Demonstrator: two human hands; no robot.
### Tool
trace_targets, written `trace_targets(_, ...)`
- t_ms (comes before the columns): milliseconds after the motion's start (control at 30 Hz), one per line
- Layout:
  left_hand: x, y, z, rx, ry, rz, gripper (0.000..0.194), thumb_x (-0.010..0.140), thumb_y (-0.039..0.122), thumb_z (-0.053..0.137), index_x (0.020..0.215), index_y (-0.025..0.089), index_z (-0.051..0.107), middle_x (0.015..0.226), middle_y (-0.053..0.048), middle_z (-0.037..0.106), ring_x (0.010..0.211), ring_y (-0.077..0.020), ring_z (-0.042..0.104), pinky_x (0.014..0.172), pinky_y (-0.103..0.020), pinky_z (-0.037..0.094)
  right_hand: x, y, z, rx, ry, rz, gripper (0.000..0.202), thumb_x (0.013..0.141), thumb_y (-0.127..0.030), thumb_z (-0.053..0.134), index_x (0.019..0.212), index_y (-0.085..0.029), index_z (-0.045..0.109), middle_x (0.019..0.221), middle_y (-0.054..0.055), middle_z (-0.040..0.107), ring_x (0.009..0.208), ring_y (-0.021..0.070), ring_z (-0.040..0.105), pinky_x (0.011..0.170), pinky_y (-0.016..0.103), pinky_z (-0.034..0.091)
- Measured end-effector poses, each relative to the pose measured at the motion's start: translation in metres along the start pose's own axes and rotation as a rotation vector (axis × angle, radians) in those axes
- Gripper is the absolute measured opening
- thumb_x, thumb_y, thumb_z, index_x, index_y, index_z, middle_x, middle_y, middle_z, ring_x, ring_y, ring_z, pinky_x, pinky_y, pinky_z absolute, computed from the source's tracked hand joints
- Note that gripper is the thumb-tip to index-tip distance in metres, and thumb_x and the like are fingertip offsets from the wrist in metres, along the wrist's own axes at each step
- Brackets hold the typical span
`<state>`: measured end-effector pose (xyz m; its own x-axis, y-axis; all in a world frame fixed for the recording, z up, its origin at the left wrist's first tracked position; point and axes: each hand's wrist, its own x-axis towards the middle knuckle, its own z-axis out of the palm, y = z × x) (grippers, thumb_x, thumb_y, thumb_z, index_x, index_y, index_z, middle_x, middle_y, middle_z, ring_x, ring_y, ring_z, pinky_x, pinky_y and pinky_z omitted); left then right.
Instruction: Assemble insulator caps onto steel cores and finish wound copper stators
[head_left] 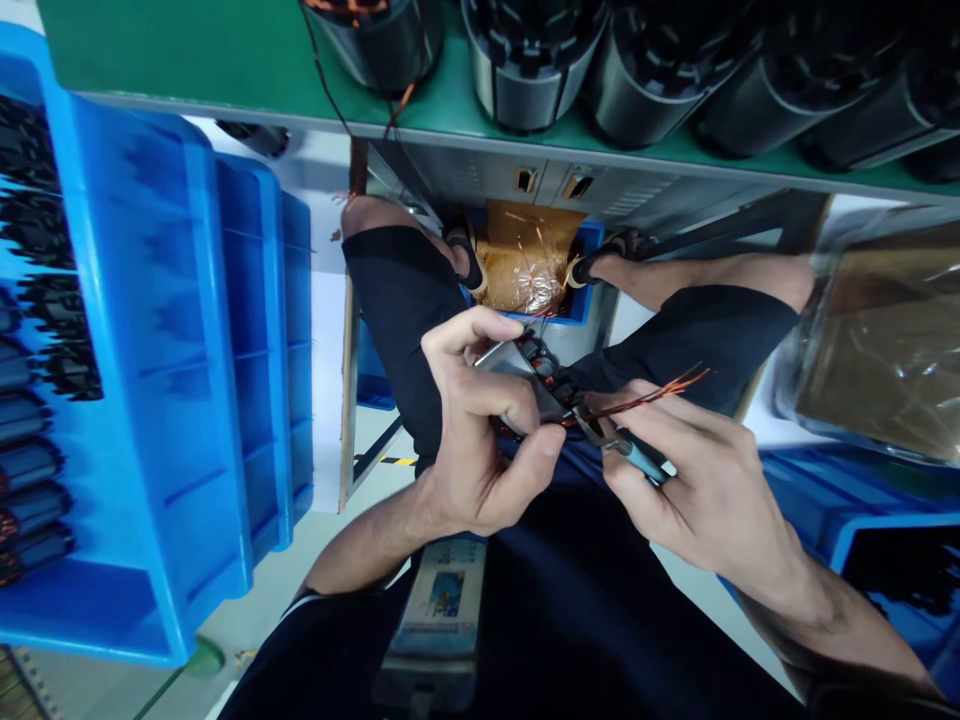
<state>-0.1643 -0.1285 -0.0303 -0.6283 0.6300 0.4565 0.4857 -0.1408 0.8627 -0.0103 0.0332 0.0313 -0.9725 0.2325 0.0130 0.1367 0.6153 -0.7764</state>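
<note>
My left hand (pixel 480 430) is wrapped around a motor stator (pixel 517 362), a silver metal cylinder with black slotted end parts and copper windings, held tilted above my lap. The slotted end faces right. In my right hand (pixel 697 490) is a pair of small pliers (pixel 637 456) with teal and black handles, partly hidden by the fingers. The jaws meet the edge of the stator, where a bundle of copper wires (pixel 660 392) comes out and runs right over my right fingers. Whether the jaws are closed on the wires I cannot tell.
Several stators (pixel 521 90) stand along the edge of the green bench (pixel 187 50) ahead. Stacked blue crates (pixel 150 300) holding stators are on the left. A blue bin with a brown bag (pixel 525 280) sits between my feet. Another blue crate (pixel 825 510) and a plastic-wrapped box (pixel 885 330) are at right.
</note>
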Motion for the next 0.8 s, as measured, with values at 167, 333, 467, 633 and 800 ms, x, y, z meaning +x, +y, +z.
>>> trace_targets(167, 0.0, -0.001, 0.001, 0.013, -0.013, 0.006, 0.024, 0.1, 0.033, 0.079, 0.108, 0.027, 0.057, 0.123, -0.009, 0.064, 0.126, -0.0311, 0.06, 0.101, -0.052, 0.058, -0.001, 0.004, -0.005, -0.048, 0.013, -0.01, 0.018, 0.11, -0.009, 0.066, 0.12, -0.023, 0.073, 0.103, 0.004, 0.085, 0.089, 0.0182, 0.082, 0.085, 0.028, 0.066)
trace_targets(333, -0.005, -0.002, 0.001, 0.075, 0.002, -0.045, 0.02, 0.109, 0.037, 0.073, 0.112, 0.029, 0.055, 0.114, -0.008, 0.06, 0.127, -0.033, 0.061, 0.101, -0.052, 0.056, 0.004, 0.025, -0.001, -0.084, -0.009, -0.049, 0.006, 0.111, -0.019, 0.08, 0.116, -0.021, 0.078, 0.113, 0.007, 0.091, 0.09, 0.02, 0.088, 0.078, 0.029, 0.064)
trace_targets(467, -0.017, -0.022, 0.007, 0.15, -0.03, -0.176, 0.013, 0.117, 0.036, 0.063, 0.122, 0.03, 0.053, 0.119, -0.008, 0.056, 0.139, -0.0308, 0.058, 0.115, -0.052, 0.054, 0.027, 0.058, 0.016, -0.034, -0.057, -0.047, 0.007, 0.11, -0.026, 0.084, 0.115, -0.021, 0.082, 0.108, 0.004, 0.091, 0.086, 0.0197, 0.086, 0.08, 0.029, 0.061)
trace_targets(633, -0.033, -0.069, 0.019, 0.189, 0.066, -0.426, 0.033, 0.123, 0.061, 0.052, 0.119, 0.028, 0.051, 0.127, -0.01, 0.055, 0.139, -0.0298, 0.058, 0.118, -0.05, 0.053, 0.067, 0.099, 0.047, 0.039, -0.217, 0.141, 0.017, 0.101, -0.025, 0.085, 0.086, -0.022, 0.076, 0.07, -0.003, 0.069, 0.06, 0.0142, 0.053, 0.066, 0.03, 0.039)
trace_targets(800, -0.041, -0.09, 0.016, 0.25, 0.072, -0.463, 0.032, 0.124, 0.06, 0.048, 0.121, 0.028, 0.049, 0.128, -0.011, 0.056, 0.132, -0.0269, 0.059, 0.117, -0.048, 0.055, 0.09, 0.115, 0.064, 0.097, -0.24, 0.172, 0.015, 0.094, -0.023, 0.085, 0.083, -0.022, 0.074, 0.066, -0.004, 0.061, 0.061, 0.0141, 0.046, 0.069, 0.031, 0.036)
